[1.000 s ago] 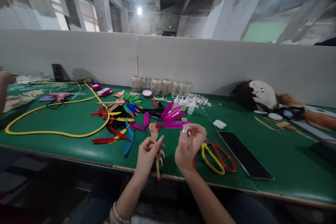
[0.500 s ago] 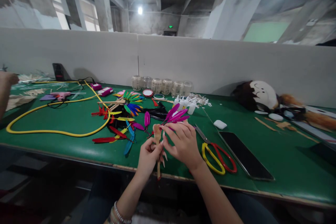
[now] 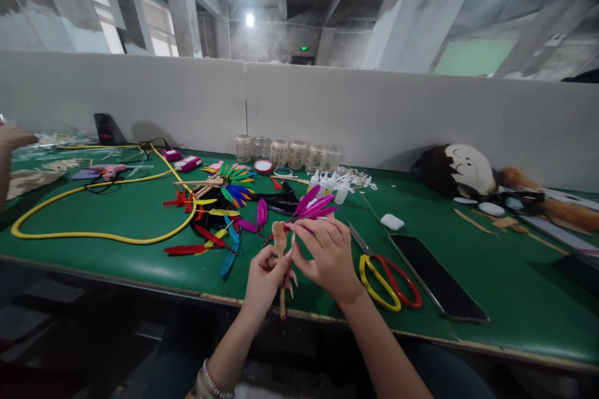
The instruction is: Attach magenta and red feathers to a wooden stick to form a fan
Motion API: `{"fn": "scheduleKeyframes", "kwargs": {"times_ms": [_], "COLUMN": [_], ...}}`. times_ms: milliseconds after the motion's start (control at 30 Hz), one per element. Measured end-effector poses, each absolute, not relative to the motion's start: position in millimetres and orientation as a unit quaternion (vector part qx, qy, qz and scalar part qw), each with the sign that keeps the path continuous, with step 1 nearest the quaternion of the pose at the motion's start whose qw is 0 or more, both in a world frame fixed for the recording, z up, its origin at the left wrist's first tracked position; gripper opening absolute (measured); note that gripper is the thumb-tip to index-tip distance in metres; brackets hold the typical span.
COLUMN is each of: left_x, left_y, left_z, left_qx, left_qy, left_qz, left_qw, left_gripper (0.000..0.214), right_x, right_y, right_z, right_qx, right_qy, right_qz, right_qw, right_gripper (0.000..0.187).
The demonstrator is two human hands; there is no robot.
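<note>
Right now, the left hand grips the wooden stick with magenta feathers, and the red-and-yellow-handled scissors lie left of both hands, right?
No, the head view shows the red-and-yellow-handled scissors to the right of the right hand, not left. The left hand does grip the wooden stick with magenta feathers.

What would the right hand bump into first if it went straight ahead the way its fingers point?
Probably the wooden stick held in the left hand. The right hand's fingertips look very close to it, but depth is hard to judge.
</note>
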State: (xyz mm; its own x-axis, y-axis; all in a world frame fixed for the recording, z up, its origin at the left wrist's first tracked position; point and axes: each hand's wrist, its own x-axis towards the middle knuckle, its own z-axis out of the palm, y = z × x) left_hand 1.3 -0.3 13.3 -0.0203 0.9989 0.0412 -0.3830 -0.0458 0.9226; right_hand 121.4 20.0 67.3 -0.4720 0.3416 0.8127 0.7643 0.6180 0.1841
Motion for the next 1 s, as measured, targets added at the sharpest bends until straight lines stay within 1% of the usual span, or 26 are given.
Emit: {"fn": "scheduleKeyframes", "kwargs": {"times_ms": [500,633,767,900,1000], "left_x": [1,1,1,1,1], "left_y": [1,0,-1,-1,-1], "left_z": [10,13,14,11,10], "left_qx": [0.402,0.401,0.411,0.443,0.467], "left_qy": [0.385,0.386,0.394,0.391,0.383], "left_qz": [0.601,0.602,0.587,0.55,0.522], "left_qw": [0.573,0.573,0.576,0.59,0.603], "left_gripper": [0.036,0.035,0.032,0.033,0.035], "right_x": [123,124,128,140,156], "right_y": [22,20,20,24,28], "right_z": [63,66,78,94,104], "right_qx": [-0.325,-0.331,-0.399,-0.471,-0.521], "right_qy": [-0.816,-0.807,-0.757,-0.704,-0.683], "right_qz": [-0.277,-0.265,-0.252,-0.241,-0.176], "right_qw": [0.388,0.41,0.452,0.473,0.481], "right_gripper": [0.028,0.027,0.032,0.035,0.032]}}
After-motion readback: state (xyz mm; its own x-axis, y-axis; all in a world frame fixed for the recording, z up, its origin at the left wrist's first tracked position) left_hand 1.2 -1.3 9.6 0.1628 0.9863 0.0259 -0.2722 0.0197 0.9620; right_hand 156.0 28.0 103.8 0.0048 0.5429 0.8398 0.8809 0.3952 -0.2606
